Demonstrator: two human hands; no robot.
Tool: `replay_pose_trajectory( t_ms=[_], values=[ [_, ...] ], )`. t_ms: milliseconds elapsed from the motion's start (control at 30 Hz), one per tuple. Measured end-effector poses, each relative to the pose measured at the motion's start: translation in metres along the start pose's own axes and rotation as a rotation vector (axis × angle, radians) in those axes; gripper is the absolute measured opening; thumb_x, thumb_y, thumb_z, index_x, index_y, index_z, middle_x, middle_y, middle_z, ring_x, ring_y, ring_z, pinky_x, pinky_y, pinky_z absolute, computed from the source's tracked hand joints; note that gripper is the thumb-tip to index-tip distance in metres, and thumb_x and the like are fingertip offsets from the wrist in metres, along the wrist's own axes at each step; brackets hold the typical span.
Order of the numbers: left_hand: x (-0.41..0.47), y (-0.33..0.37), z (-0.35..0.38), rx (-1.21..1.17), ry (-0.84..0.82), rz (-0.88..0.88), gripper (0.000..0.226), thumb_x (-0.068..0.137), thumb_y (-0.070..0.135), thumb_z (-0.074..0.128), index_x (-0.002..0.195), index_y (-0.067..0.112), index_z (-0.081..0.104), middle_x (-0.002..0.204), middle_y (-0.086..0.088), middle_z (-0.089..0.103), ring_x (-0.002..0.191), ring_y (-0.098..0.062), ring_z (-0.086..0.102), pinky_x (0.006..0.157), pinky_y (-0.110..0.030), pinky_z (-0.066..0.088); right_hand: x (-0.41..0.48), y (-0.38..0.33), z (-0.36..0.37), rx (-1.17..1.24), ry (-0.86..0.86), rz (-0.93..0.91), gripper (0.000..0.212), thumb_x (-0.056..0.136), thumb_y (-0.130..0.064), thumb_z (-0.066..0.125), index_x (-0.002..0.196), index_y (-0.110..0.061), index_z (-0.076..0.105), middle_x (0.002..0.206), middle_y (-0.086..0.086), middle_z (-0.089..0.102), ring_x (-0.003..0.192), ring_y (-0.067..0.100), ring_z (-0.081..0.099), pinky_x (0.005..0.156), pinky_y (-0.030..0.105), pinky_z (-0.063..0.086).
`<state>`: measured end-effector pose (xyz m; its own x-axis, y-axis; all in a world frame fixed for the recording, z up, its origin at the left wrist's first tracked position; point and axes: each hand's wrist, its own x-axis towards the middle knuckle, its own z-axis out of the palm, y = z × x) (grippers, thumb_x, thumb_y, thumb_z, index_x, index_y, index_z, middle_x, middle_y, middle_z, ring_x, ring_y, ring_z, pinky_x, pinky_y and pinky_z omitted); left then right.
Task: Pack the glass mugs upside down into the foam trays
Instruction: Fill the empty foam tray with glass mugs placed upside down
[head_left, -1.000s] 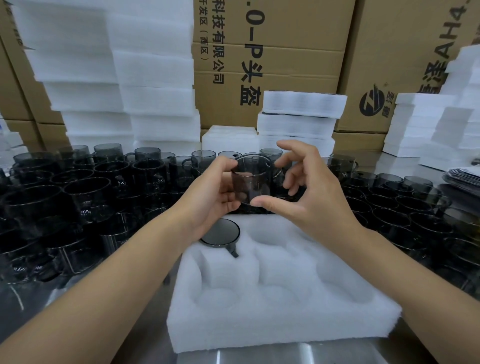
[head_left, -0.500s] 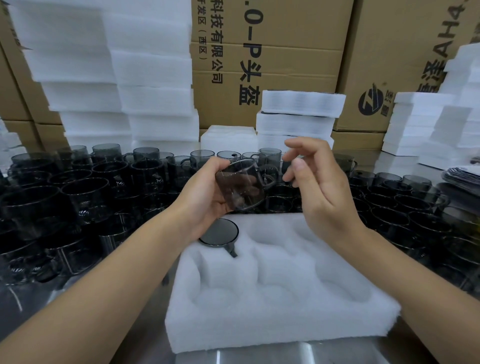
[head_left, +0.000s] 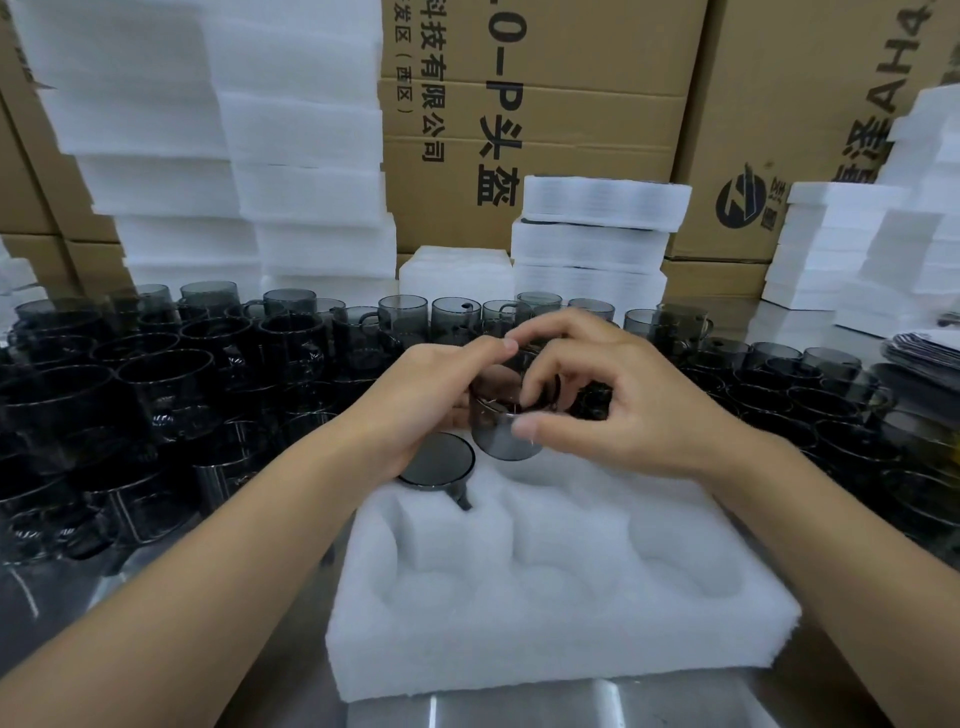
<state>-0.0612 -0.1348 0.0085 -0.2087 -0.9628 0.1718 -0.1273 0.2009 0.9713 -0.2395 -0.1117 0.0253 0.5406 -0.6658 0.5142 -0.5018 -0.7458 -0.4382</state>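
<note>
Both hands are on the smoky grey glass mug (head_left: 506, 434), which is tilted just above the far edge of the white moulded foam tray (head_left: 561, 639). The left hand (head_left: 426, 400) curls round its side. The right hand (head_left: 639, 410) pinches it, thumb low, fingers arched over. A second grey glass mug (head_left: 436, 465) sits base-up in the tray's far-left pocket.

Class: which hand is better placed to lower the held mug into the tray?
Probably the right hand: it pinches the held mug over a free pocket, while the left hand sits above the seated mug.
</note>
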Motion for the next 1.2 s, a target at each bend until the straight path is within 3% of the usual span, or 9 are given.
replay_pose_trajectory(
  t_ms=[100,233,367,500,600,733,833,967,1200],
  values=[
    [-0.001,-0.002,0.004,0.07,0.016,0.017,0.034,0.086,0.042,0.059,0.082,0.014,0.078,0.082,-0.001,0.076,0.074,-0.012,0.068,0.07,-0.022,0.051,0.0,-0.001,-0.008,-0.013,-0.117,0.072,0.029,0.065,-0.042,0.083,0.072,-0.019,0.068,0.106,-0.01,0.062,0.085,0.012,0.061,0.08,0.034,0.05],
    [0.001,-0.006,0.009,0.266,0.118,0.084,0.056,0.09,0.054,0.048,0.082,0.005,0.072,0.073,0.005,0.068,0.068,-0.006,0.059,0.071,-0.022,0.047,0.001,0.003,-0.012,-0.028,-0.122,0.16,0.03,0.06,-0.049,0.079,0.061,-0.022,0.065,0.093,-0.014,0.062,0.069,0.0,0.056,0.068,0.022,0.044],
    [0.0,-0.007,0.008,0.445,0.095,0.117,0.063,0.091,0.061,0.039,0.084,0.006,0.068,0.08,-0.005,0.068,0.073,-0.009,0.056,0.082,-0.032,0.047,0.001,0.004,-0.01,-0.055,-0.124,0.168,0.042,0.057,-0.061,0.075,0.084,-0.032,0.06,0.076,-0.019,0.06,0.064,0.001,0.052,0.057,0.011,0.037],
    [-0.002,-0.006,0.009,0.47,0.014,0.075,0.061,0.087,0.065,0.041,0.088,0.013,0.073,0.087,0.012,0.071,0.085,-0.005,0.064,0.091,-0.033,0.046,0.002,0.005,-0.006,-0.083,-0.14,0.176,0.053,0.059,-0.061,0.076,0.103,-0.043,0.052,0.082,-0.022,0.061,0.071,-0.002,0.054,0.06,0.01,0.04],
    [-0.003,-0.007,0.008,0.509,-0.029,0.063,0.067,0.08,0.065,0.049,0.098,0.004,0.069,0.086,0.002,0.065,0.079,-0.012,0.058,0.082,-0.036,0.046,0.002,0.004,-0.009,-0.09,-0.168,0.153,0.051,0.063,-0.052,0.08,0.109,-0.042,0.061,0.09,-0.027,0.062,0.08,-0.009,0.055,0.065,0.006,0.039],
    [-0.004,-0.004,0.006,0.541,-0.115,0.055,0.045,0.08,0.06,0.057,0.091,0.02,0.075,0.093,-0.006,0.073,0.08,-0.015,0.063,0.091,-0.042,0.048,0.002,0.002,-0.009,-0.103,-0.24,0.127,0.054,0.07,-0.045,0.079,0.12,-0.041,0.061,0.092,-0.021,0.058,0.085,-0.007,0.053,0.071,0.007,0.038],
    [-0.005,0.0,-0.001,0.59,-0.19,0.005,0.056,0.07,0.066,0.056,0.096,0.02,0.073,0.101,-0.008,0.071,0.086,-0.012,0.063,0.092,-0.037,0.047,0.002,0.003,-0.009,-0.079,-0.247,0.165,0.055,0.069,-0.046,0.078,0.121,-0.044,0.06,0.09,-0.02,0.057,0.083,-0.004,0.054,0.072,0.01,0.041],
    [-0.006,0.002,-0.012,0.607,-0.283,0.016,0.035,0.077,0.059,0.062,0.1,0.035,0.071,0.103,0.015,0.071,0.104,-0.003,0.063,0.102,-0.035,0.045,0.002,0.004,-0.009,-0.073,-0.284,0.217,0.053,0.07,-0.048,0.077,0.12,-0.046,0.06,0.09,-0.023,0.057,0.079,-0.005,0.052,0.068,0.009,0.039],
    [-0.005,-0.003,-0.013,0.672,-0.271,0.033,0.033,0.077,0.061,0.061,0.094,0.036,0.073,0.091,0.012,0.073,0.09,-0.008,0.066,0.091,-0.029,0.05,0.001,0.005,-0.008,-0.129,-0.314,0.205,0.054,0.068,-0.053,0.076,0.117,-0.052,0.055,0.101,-0.016,0.059,0.094,0.002,0.053,0.082,0.021,0.041]
  ],
)
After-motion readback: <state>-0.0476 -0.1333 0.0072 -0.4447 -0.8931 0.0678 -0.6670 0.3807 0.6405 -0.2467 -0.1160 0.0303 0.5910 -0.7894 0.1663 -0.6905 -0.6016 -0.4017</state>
